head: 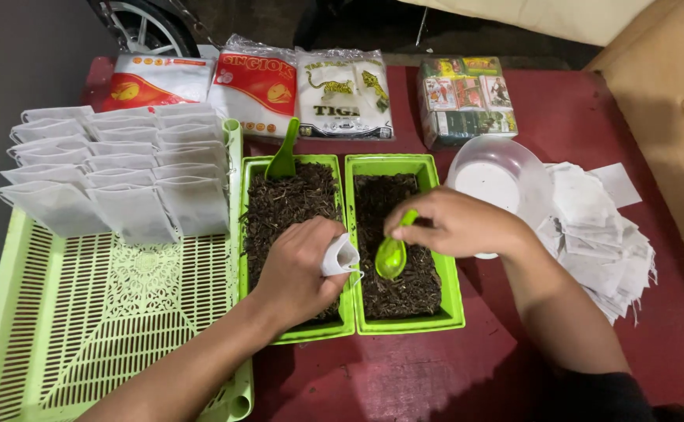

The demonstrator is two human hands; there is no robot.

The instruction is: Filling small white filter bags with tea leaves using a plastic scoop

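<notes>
Head view, left to right: filled white bags stand on the green slatted tray; left hand pinches an open empty bag over dark tea leaves (mouth up); right hand grips a green spoon. Filling is underway; tipping needs a steady aim.

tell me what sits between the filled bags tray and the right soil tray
In the head view, the left soil tray lies between them, with a green scoop stuck in it.

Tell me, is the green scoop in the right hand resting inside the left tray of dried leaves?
No, the right hand holds the green scoop over the right tray, beside the white bag in the left hand.
</notes>
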